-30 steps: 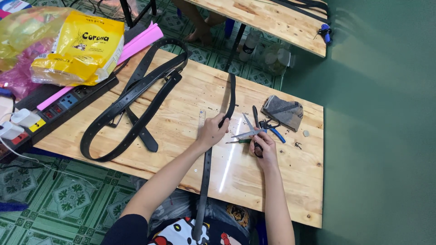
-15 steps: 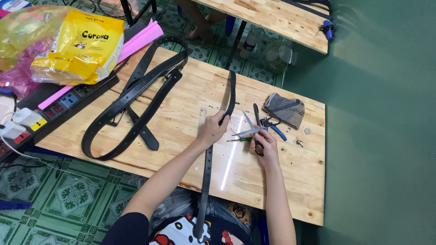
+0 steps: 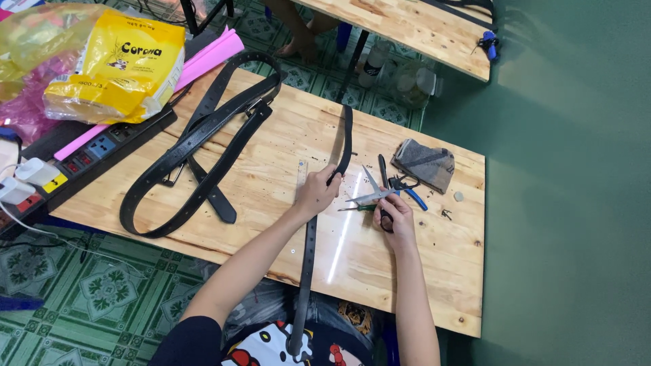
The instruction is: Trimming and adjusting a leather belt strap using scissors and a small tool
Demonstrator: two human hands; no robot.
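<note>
The left hand [image 3: 317,192] is closed around a black belt [image 3: 310,251] near the middle of the desk [image 3: 441,271], fingers wrapped over the strap. From that grip the belt runs one way across the wood toward the far edge, ending at about the desk's centre line, and the other way over the near edge, hanging down past the person's lap. The right hand [image 3: 397,215] sits just beside it, toward the right end of the desk, fingers curled on the dark handles of scissors [image 3: 371,194]; the blades are parted and point toward the belt and the left hand, close to it but whether touching I cannot tell. Just beyond the right hand lie blue-handled pliers [image 3: 409,190] and a grey pouch [image 3: 425,163]. More black belts [image 3: 196,146] lie looped on the left half of the desk. A power strip [image 3: 88,159] runs along the left edge, a yellow bag [image 3: 122,68] resting behind it.
</note>
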